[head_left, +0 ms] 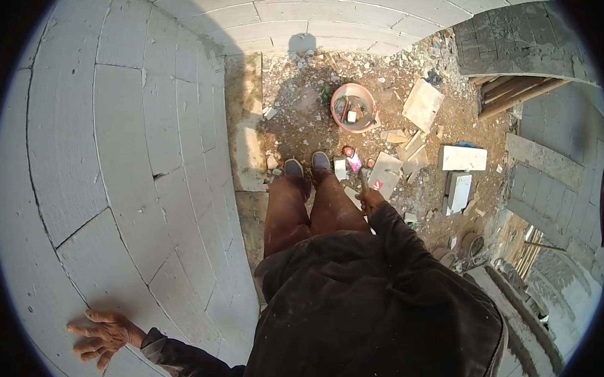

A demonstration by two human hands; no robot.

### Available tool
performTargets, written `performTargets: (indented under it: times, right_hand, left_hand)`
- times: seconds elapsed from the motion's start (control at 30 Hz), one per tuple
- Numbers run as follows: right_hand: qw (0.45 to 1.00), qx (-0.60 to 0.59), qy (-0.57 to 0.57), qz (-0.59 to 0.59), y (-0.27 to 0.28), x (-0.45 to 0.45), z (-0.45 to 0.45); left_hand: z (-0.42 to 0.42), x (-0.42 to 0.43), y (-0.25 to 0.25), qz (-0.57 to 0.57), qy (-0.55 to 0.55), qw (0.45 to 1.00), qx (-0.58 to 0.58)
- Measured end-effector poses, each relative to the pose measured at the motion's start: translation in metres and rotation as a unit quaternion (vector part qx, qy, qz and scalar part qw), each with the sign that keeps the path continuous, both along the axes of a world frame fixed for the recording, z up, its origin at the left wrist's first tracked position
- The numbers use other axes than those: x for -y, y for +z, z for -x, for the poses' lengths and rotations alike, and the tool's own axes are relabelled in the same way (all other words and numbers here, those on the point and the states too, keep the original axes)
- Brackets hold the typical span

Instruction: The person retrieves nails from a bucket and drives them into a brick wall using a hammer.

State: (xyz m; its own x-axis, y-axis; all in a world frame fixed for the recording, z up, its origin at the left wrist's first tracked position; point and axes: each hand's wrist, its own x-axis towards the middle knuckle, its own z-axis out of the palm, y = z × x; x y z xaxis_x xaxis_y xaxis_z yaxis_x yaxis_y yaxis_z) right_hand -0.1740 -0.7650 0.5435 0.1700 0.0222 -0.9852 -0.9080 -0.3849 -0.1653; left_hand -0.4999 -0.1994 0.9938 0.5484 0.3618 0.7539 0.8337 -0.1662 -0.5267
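Observation:
My left hand lies spread against the pale block wall at the lower left, its fingers apart and holding nothing. Down by my right thigh, my right hand is closed around the handle of a tool. The handle points forward and down; I cannot make out the tool's head. Beyond it on the ground lie a pink and red packet and a flat board. A small white block sits just by my right shoe.
A pink basin with mortar-like material and tools stands ahead on rubble-strewn ground. White blocks lie to the right, near a loose board. Another block wall closes off the front. Wooden poles lean at the right.

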Motion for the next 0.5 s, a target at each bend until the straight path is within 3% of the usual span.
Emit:
performTargets:
  times: [0.13, 0.2, 0.3, 0.37, 0.4, 0.47, 0.5]
  right_hand:
    - [0.989, -0.076, -0.117, -0.059, -0.047, -0.016, -0.024]
    - [0.988, -0.074, -0.112, -0.078, -0.086, -0.031, -0.039]
    - [0.974, -0.038, -0.223, -0.033, -0.154, -0.060, -0.059]
    - [0.931, -0.018, -0.361, -0.045, -0.196, -0.084, -0.078]
    - [0.920, 0.004, -0.378, -0.101, -0.225, -0.086, -0.087]
    - [0.902, -0.027, -0.423, -0.087, -0.277, -0.095, -0.115]
    - [0.912, 0.050, -0.397, -0.092, -0.277, -0.108, -0.122]
  left_hand:
    - [-0.012, 0.006, -0.005, 0.000, -0.032, 0.999, 0.007]
    - [-0.008, 0.000, -0.006, -0.023, -0.018, 0.999, -0.026]
    - [-0.009, -0.006, -0.011, -0.045, 0.011, 0.999, -0.019]
    - [-0.017, -0.006, -0.019, -0.067, 0.035, 0.997, -0.032]
    - [-0.020, -0.005, -0.021, -0.087, 0.052, 0.994, -0.031]
    - [-0.020, -0.004, -0.025, -0.088, 0.045, 0.994, -0.048]
    - [-0.018, -0.004, -0.027, -0.089, 0.032, 0.994, -0.047]
